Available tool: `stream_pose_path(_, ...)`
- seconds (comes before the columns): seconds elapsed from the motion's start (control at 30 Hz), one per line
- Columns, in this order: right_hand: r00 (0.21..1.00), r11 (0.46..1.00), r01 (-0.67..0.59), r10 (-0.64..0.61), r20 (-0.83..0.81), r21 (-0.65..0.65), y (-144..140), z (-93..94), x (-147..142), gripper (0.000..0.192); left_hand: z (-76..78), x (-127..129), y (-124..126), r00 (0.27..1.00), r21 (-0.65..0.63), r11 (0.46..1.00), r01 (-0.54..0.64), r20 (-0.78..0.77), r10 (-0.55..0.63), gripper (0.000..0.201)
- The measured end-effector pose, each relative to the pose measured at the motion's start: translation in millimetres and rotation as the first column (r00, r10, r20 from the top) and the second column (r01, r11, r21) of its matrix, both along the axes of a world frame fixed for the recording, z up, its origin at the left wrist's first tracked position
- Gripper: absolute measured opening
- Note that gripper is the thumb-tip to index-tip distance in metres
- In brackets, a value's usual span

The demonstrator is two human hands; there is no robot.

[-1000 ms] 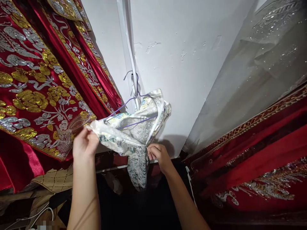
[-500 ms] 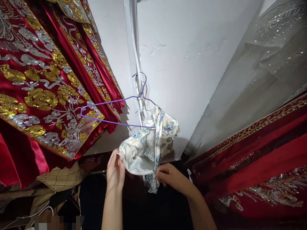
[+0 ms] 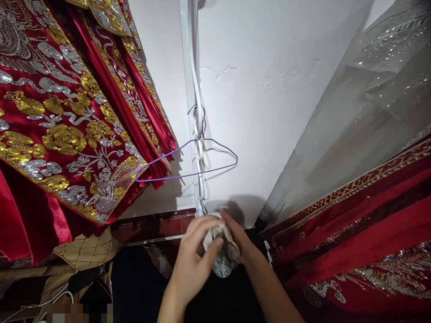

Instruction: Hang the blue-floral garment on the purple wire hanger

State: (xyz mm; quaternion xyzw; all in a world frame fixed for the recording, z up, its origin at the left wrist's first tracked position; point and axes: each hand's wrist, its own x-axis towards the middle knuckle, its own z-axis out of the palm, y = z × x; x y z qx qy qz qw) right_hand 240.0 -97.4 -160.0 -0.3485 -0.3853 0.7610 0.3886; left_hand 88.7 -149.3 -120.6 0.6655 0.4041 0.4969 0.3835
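Between both closed hands (image 3: 215, 251), bunched cloth (image 3: 222, 260)

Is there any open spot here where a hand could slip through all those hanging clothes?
A bare white wall shows between the red embroidered garments and the sheer sequined fabric; only a purple wire hanger hangs there. Below, both sides are crowded, and the left hand and right hand bunch the floral cloth.

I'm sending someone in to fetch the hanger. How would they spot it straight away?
Look at the white wall between the red embroidered garments. On the vertical white strip hangs a purple wire hanger, bare and thin, just above the hands.
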Motion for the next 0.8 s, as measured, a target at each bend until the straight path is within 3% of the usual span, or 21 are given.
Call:
stream_pose_path(0.07,0.966,0.960,-0.248,0.234,0.112,0.128,1.7,18.0,2.3,0.039,-2.2,-17.9,7.0,0.997,-0.001,0.997,-0.076,-0.021,0.075,0.036)
stream_pose_path(0.1,0.916,0.906,-0.380,0.340,0.211,0.189,3.9,27.9,5.7,0.031,-5.1,-26.6,10.6,0.998,-0.033,0.999,-0.041,-0.042,0.040,0.037)
stream_pose_path(0.17,0.803,0.777,-0.562,0.431,0.412,0.283,11.1,48.0,15.2,0.021,-13.1,-41.1,16.5,0.984,-0.143,0.983,0.117,-0.120,-0.135,0.039)
stream_pose_path(0.2,0.773,0.730,-0.594,0.402,0.491,0.339,16.5,57.4,20.0,0.016,-17.6,-46.8,18.5,0.960,-0.205,0.961,0.185,-0.173,-0.221,0.044)
stream_pose_path(0.23,0.777,0.709,-0.574,0.316,0.544,0.409,23.1,65.7,24.1,0.012,-21.8,-52.0,20.1,0.931,-0.260,0.941,0.219,-0.232,-0.280,0.048)
stream_pose_path(0.3,0.832,0.716,-0.415,0.048,0.553,0.561,40.2,77.1,27.8,0.014,-27.6,-62.4,22.2,0.884,-0.323,0.927,0.189,-0.355,-0.304,0.050)
stream_pose_path(0.37,0.849,0.738,-0.183,-0.215,0.483,0.650,61.3,79.8,24.4,0.036,-28.3,-75.9,24.2,0.847,-0.325,0.941,0.093,-0.470,-0.246,0.048)
stream_pose_path(0.43,0.833,0.732,-0.021,-0.363,0.417,0.681,83.2,74.0,15.6,0.058,-25.0,-92.9,26.6,0.802,-0.290,0.957,0.008,-0.569,-0.179,0.045)
stream_pose_path(0.5,0.822,0.682,0.012,-0.423,0.381,0.731,102.5,62.7,7.1,0.058,-20.7,-110.7,29.3,0.759,-0.265,0.962,-0.064,-0.639,-0.126,0.043)
stream_pose_path(0.57,0.807,0.627,0.007,-0.464,0.366,0.779,116.2,50.7,4.8,0.043,-17.2,-126.3,32.2,0.724,-0.266,0.951,-0.160,-0.686,-0.070,0.041)
stream_pose_path(0.63,0.778,0.606,0.022,-0.510,0.367,0.795,122.8,42.4,11.7,0.032,-14.0,-137.6,36.0,0.711,-0.267,0.928,-0.261,-0.703,-0.002,0.040)
stream_pose_path(0.73,0.741,0.599,0.050,-0.559,0.373,0.799,120.1,43.1,35.1,0.022,-4.5,-144.9,45.1,0.744,-0.220,0.924,-0.313,-0.662,0.094,0.025)
stream_pose_path(0.8,0.724,0.594,0.051,-0.576,0.380,0.803,113.3,52.1,52.7,0.018,6.8,-143.6,53.6,0.812,-0.164,0.943,-0.291,-0.563,0.152,0.012)
